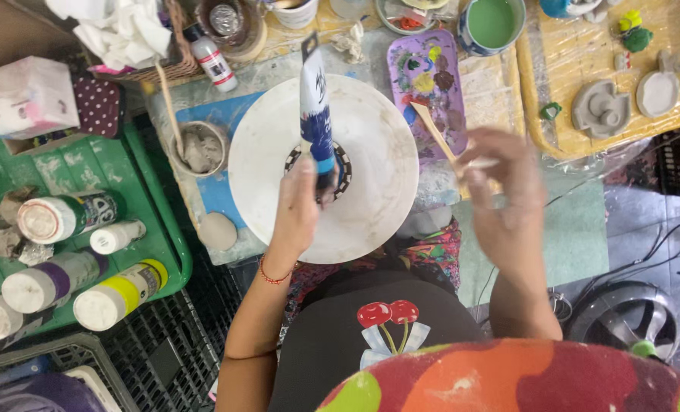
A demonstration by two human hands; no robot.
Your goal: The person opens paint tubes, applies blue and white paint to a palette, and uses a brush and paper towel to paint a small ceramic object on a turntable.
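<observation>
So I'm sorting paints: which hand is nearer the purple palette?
Right. The right hand sits just below the purple palette; the left hand, holding the blue paint tube, is farther left.

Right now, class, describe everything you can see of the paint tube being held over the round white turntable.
The paint tube is white and dark blue with a lighter blue band low down, a soft squeeze tube by its look. It points cap end down, crimped end away from the person. The left hand grips its lower end above the white turntable.
</observation>
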